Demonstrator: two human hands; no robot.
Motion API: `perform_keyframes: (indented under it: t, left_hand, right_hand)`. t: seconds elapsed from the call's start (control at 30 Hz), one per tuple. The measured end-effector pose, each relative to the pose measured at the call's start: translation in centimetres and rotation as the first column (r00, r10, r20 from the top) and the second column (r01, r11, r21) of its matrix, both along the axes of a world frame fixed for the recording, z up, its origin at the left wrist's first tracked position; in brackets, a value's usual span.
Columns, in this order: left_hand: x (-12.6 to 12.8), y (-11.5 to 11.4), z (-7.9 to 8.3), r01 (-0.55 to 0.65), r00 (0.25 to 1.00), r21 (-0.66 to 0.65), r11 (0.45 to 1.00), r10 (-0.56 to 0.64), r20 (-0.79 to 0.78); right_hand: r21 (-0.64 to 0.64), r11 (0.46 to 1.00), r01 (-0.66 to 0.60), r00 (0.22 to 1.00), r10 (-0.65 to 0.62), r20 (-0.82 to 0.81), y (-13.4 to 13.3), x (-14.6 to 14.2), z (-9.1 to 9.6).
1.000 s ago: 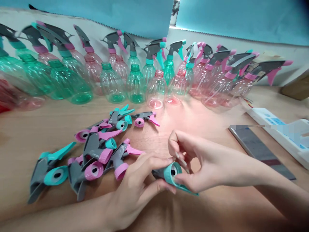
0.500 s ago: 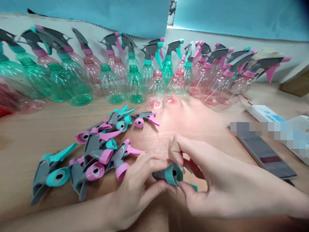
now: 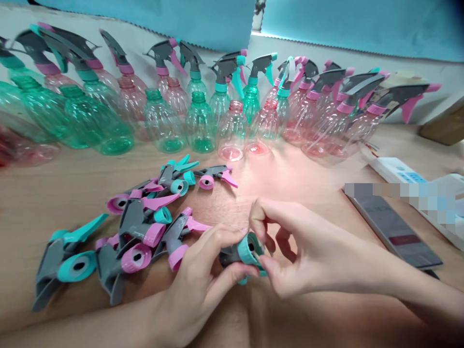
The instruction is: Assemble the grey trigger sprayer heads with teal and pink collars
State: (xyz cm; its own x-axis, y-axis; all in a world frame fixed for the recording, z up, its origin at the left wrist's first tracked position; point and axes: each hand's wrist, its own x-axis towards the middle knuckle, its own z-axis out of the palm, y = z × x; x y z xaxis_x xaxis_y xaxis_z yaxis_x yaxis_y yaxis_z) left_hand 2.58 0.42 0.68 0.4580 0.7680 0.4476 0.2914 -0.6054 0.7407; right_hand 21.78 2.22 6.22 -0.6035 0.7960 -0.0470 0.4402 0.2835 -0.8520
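My left hand [image 3: 197, 285] and my right hand [image 3: 308, 251] both grip one grey spray head with a teal collar [image 3: 242, 252] just above the wooden table [image 3: 297, 183]. The left fingers wrap the grey body. The right thumb and forefinger pinch the teal collar's rim. To the left lies a pile of loose spray heads [image 3: 141, 227], grey with pink or teal collars and triggers.
Rows of green and pink clear bottles [image 3: 197, 121] stand along the back, several capped with spray heads, some open. A dark phone [image 3: 391, 224] and a white device [image 3: 416, 188] lie at the right. A blue sheet [image 3: 181, 19] hangs behind.
Both hands have shifted slightly left with the teal spray head. My right fingers have moved from inside the collar opening to pinching its rim.
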Motion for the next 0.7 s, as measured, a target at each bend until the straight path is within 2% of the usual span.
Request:
perform_keyframes:
  t: [0.17,0.3,0.37,0.53,0.7]
  left_hand:
    - [-0.05,0.03,-0.11,0.065,0.998,-0.083,0.994,-0.062,0.032]
    - [-0.22,0.01,-0.21,0.027,0.999,-0.111,0.993,-0.030,-0.027]
    - [-0.23,0.02,-0.18,0.012,0.998,-0.112,0.994,-0.018,-0.054]
    - [-0.08,0.05,-0.05,0.001,0.998,-0.114,0.993,-0.008,-0.062]
    - [0.00,0.04,-0.11,-0.014,0.999,-0.125,0.992,0.009,-0.041]
  right_hand:
    - [0.128,0.992,-0.017,0.996,0.006,0.086,0.26,0.60,0.72]
    - [0.316,0.949,-0.019,0.987,-0.033,0.160,-0.28,0.53,0.93]
    - [0.358,0.933,-0.029,0.987,-0.030,0.159,-0.51,0.43,0.84]
    - [0.339,0.940,-0.040,0.995,0.006,0.101,-0.46,0.07,0.74]
    - [0.286,0.958,-0.004,0.996,-0.021,0.081,-0.28,-0.17,0.69]
